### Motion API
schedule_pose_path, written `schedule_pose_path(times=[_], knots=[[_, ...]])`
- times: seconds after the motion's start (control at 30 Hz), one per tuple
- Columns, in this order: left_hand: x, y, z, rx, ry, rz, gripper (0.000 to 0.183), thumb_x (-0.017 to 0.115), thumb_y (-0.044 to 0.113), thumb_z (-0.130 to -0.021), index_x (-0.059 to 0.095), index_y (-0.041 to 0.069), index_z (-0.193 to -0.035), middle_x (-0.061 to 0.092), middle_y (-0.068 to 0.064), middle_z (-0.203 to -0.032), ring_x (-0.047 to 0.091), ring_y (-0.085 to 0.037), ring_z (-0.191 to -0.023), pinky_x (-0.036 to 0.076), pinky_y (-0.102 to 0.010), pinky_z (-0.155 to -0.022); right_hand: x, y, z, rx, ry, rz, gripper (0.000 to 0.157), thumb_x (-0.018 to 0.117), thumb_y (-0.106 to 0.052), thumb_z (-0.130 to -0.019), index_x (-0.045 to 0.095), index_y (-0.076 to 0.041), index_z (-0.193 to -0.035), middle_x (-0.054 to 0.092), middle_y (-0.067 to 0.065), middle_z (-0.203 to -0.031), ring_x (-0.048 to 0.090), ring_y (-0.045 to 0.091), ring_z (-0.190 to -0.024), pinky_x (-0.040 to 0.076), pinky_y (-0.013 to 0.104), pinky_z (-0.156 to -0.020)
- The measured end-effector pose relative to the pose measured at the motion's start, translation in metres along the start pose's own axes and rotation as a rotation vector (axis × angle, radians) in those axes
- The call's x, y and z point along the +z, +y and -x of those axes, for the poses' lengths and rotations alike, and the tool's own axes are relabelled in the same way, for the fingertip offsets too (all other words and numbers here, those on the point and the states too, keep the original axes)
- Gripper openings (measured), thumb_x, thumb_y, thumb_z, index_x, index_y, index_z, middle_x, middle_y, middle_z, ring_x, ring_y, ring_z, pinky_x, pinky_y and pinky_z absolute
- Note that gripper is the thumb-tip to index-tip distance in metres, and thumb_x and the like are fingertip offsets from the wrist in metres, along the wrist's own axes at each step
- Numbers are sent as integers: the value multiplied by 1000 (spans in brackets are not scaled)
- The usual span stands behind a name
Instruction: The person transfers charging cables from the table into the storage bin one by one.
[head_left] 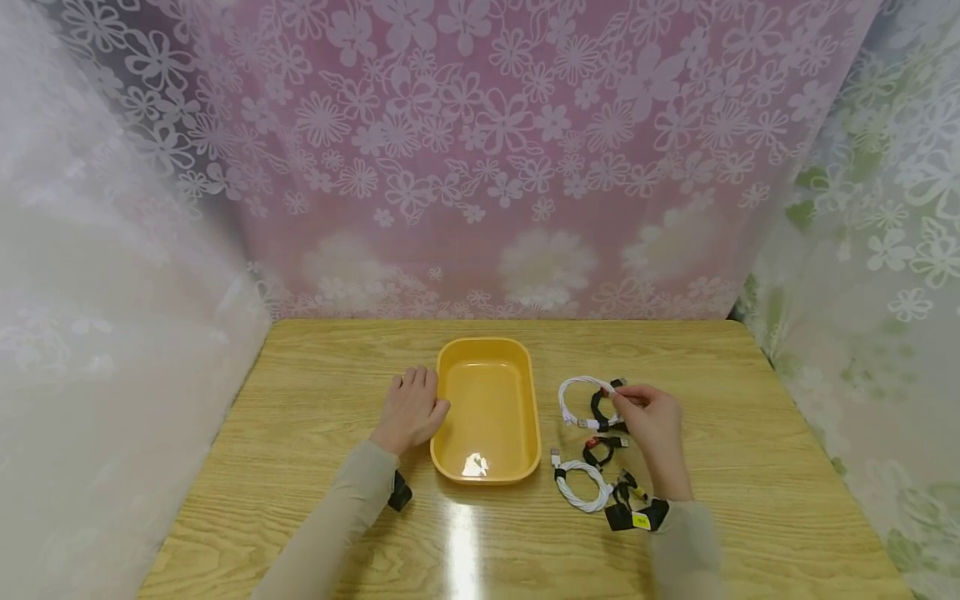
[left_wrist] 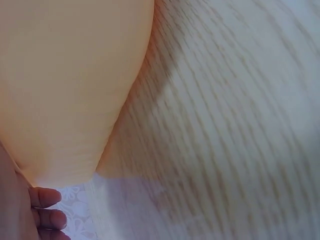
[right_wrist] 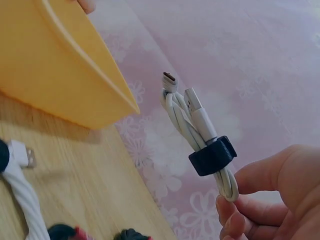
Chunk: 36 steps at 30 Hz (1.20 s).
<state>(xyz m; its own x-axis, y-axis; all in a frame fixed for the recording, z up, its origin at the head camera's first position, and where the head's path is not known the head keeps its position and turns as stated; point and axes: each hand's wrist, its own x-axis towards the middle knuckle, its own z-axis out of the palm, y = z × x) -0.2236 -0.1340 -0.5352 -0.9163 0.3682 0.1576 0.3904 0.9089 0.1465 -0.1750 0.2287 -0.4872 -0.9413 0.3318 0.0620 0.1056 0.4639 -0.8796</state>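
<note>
A white USB cable, coiled and bound with a black strap, hangs from the thumb and fingers of my right hand. Its two plugs point up in the right wrist view. In the head view the loop stands right of the yellow bin, above the other cables. My left hand holds the bin's left side, thumb over the rim. The left wrist view has its fingertips beside the outer wall. The bin's floor is bare apart from a light reflection.
On the wooden table, right of the bin, lie another white coiled cable, a small black coil with red, and a black cable with yellow. Another black coil shows behind the held loop. Flowered curtains enclose the table.
</note>
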Motion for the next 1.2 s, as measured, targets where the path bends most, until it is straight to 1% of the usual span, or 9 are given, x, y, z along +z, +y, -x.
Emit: schedule_pose_path(times=[0.17,0.3,0.43,0.57,0.7,0.93,1.1,1.2], knots=[[-1,1,0,6,15,-1,18,46,19,-93,35,10,-82,34,-6,-81,31,-25,-74,24,-37,-69,11,-9,-2,-12,-25,-13,18,71,-11,-89,74,3,-99,71,10,-82,62,13,-67,47,22,-57],[-2,2,0,-1,12,3,18,47,19,-93,36,10,-82,34,-6,-81,31,-25,-74,24,-36,-69,19,-15,-3,-38,-31,-3,17,71,-12,-88,75,2,-97,70,9,-78,60,10,-64,47,22,-58],[1,1,-1,9,26,13,18,47,19,-92,35,10,-82,33,-7,-81,31,-26,-75,24,-37,-70,28,-21,-4,-68,-32,-11,16,71,-11,-88,75,3,-95,70,10,-78,58,4,-62,46,21,-58],[5,-1,-1,25,56,23,19,47,18,-91,33,10,-82,32,-7,-81,31,-27,-76,25,-37,-70,37,-28,-4,-85,-47,-43,16,71,-10,-88,75,4,-95,70,13,-79,59,6,-62,47,22,-58],[5,-1,-1,33,79,33,17,46,19,-90,35,9,-82,33,-7,-81,32,-28,-76,26,-38,-71,47,-32,-5,-81,-77,-62,16,71,-10,-88,75,3,-96,71,13,-81,60,8,-64,47,22,-57],[2,1,1,19,61,13,16,42,22,-90,38,8,-83,34,-8,-82,31,-27,-75,27,-38,-71,69,-39,-4,-76,-115,-85,15,71,-9,-87,74,4,-96,70,13,-82,61,12,-66,48,23,-58],[-2,3,2,19,62,-1,16,43,21,-90,37,8,-83,32,-7,-81,29,-27,-74,26,-38,-70,87,-43,-6,-113,-127,-44,14,71,-10,-87,75,1,-94,69,11,-81,61,16,-67,48,25,-58],[-2,3,1,10,48,-18,16,43,22,-90,37,9,-83,31,-6,-81,29,-26,-74,26,-37,-70,97,-46,-7,-122,-142,-25,14,70,-12,-88,75,-1,-95,69,10,-82,61,20,-68,48,28,-58]])
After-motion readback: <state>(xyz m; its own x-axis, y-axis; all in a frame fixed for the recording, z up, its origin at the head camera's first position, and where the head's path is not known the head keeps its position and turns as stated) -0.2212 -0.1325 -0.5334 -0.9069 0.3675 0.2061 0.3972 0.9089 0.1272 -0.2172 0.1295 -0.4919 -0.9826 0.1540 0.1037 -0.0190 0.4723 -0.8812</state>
